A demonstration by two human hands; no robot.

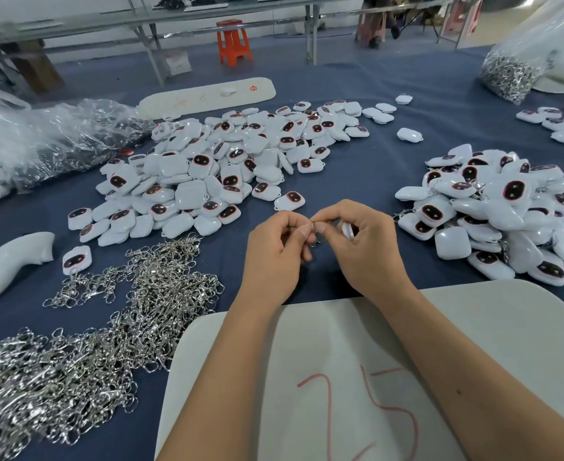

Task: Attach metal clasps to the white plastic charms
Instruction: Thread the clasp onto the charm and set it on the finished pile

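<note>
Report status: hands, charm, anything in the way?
Left hand and right hand both pinching a metal clasp between fingertips. White charm tucked in right palm. Clasp pile left, charm piles beyond; nothing in the way.

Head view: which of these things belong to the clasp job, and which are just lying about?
In the job:
- left hand and right hand, pinching a metal clasp
- white charm in the right hand
- loose clasp heap
- unclasped charm pile
- right-side charm pile

Lying about:
- white board marked 25
- orange stool
- clasp bag
</note>
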